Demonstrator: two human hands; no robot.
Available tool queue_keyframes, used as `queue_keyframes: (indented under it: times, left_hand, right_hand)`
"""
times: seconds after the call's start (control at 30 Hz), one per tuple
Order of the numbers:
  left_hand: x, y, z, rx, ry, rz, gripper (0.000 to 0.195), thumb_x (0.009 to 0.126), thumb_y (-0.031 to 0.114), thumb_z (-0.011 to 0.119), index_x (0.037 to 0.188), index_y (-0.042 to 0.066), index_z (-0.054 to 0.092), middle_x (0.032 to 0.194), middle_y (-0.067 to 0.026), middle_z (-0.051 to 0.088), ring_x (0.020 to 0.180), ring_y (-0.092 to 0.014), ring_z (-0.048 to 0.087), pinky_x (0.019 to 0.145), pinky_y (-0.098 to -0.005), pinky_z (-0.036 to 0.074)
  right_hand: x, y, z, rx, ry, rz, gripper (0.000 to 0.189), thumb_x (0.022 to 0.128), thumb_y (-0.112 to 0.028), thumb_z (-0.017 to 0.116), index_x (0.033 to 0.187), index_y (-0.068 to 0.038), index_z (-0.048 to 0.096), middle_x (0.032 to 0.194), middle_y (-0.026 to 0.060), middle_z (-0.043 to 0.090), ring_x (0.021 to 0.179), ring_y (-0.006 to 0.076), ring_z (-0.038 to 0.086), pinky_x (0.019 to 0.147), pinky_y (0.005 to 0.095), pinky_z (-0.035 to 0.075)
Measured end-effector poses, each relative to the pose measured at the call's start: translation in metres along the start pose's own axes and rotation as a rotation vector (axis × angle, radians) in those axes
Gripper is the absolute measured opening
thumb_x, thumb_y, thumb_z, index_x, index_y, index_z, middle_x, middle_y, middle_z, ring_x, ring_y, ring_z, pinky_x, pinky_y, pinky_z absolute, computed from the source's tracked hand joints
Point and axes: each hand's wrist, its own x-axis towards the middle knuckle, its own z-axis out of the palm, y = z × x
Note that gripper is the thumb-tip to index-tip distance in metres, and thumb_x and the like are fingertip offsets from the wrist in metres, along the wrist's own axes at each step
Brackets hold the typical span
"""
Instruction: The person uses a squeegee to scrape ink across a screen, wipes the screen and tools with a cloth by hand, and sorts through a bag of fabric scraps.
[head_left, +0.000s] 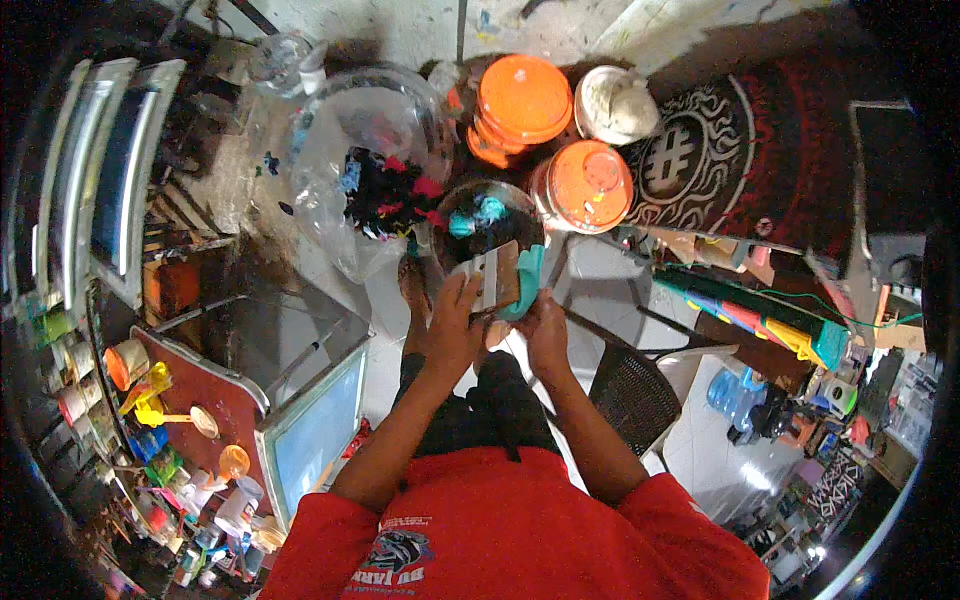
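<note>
My left hand (452, 322) grips a flat brown and whitish rectangular piece (498, 277), perhaps card or wood, in front of my body. A soft teal piece (526, 281), cloth-like or a film, hangs along its right edge, and my right hand (545, 330) pinches its lower end. Just beyond both hands stands a dark round container (487, 225) with teal pieces inside. Left of that container, a large clear plastic bag (322, 202) holds a heap of black, pink and blue scraps (386, 195).
Orange-lidded buckets (592, 184) and a whitish bucket (616, 105) stand beyond the dark container. A dark woven chair (637, 394) is at my right. At my left are a screen-printing frame (319, 431) and a reddish board (199, 390) with cups and spoons.
</note>
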Motion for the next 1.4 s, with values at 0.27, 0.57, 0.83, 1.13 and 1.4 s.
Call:
queue_keyframes:
  times: [0.27, 0.57, 0.83, 1.13, 1.4]
  left_hand:
    - [-0.047, 0.062, -0.048, 0.304, -0.035, 0.263, 0.066, 0.068, -0.004, 0.057, 0.131, 0.011, 0.045, 0.134, -0.0208, 0.039, 0.128, -0.041, 0.033, 0.103, -0.0496, 0.031]
    - [-0.082, 0.092, -0.070, -0.609, 0.230, -0.271, 0.050, 0.078, 0.030, 0.069, 0.112, -0.004, 0.056, 0.112, -0.0195, 0.057, 0.101, -0.024, 0.056, 0.083, -0.0348, 0.045]
    - [-0.102, 0.124, -0.101, -0.501, 0.523, -0.351, 0.042, 0.074, 0.033, 0.072, 0.089, -0.005, 0.064, 0.079, -0.0145, 0.067, 0.070, -0.022, 0.064, 0.063, -0.0350, 0.048]
    - [-0.112, 0.138, -0.167, -0.578, 0.538, -0.151, 0.029, 0.076, 0.021, 0.070, 0.092, -0.002, 0.064, 0.080, -0.0131, 0.068, 0.072, -0.022, 0.066, 0.065, -0.0335, 0.050]
    - [-0.152, 0.119, -0.213, -0.495, 0.518, -0.023, 0.023, 0.078, 0.016, 0.068, 0.093, -0.001, 0.064, 0.081, -0.0129, 0.068, 0.072, -0.021, 0.067, 0.065, -0.0321, 0.050]
  right_hand:
    - [-0.070, -0.095, 0.005, -0.265, -0.479, 0.189, 0.033, 0.089, -0.023, 0.057, 0.113, 0.000, 0.054, 0.106, 0.0090, 0.060, 0.094, 0.0168, 0.058, 0.076, 0.0311, 0.048]
    - [-0.079, -0.053, -0.006, -0.877, -0.248, -0.417, 0.045, 0.092, -0.038, 0.049, 0.076, 0.002, 0.059, 0.065, 0.0091, 0.058, 0.059, 0.0178, 0.053, 0.054, 0.0387, 0.040]
    - [-0.095, -0.076, 0.034, -0.978, -0.334, -0.560, 0.058, 0.095, -0.046, 0.038, 0.072, 0.004, 0.056, 0.058, 0.0100, 0.053, 0.056, 0.0227, 0.055, 0.056, 0.0460, 0.041]
    - [-0.165, -0.081, 0.088, -0.826, -0.097, -0.865, 0.049, 0.096, -0.036, 0.037, 0.126, 0.002, 0.042, 0.117, 0.0194, 0.052, 0.104, 0.0287, 0.052, 0.094, 0.0385, 0.038]
    - [-0.184, -0.075, 0.152, -0.835, -0.269, -0.806, 0.042, 0.098, -0.027, 0.033, 0.083, 0.006, 0.052, 0.067, 0.0213, 0.055, 0.063, 0.0336, 0.054, 0.062, 0.0436, 0.041]
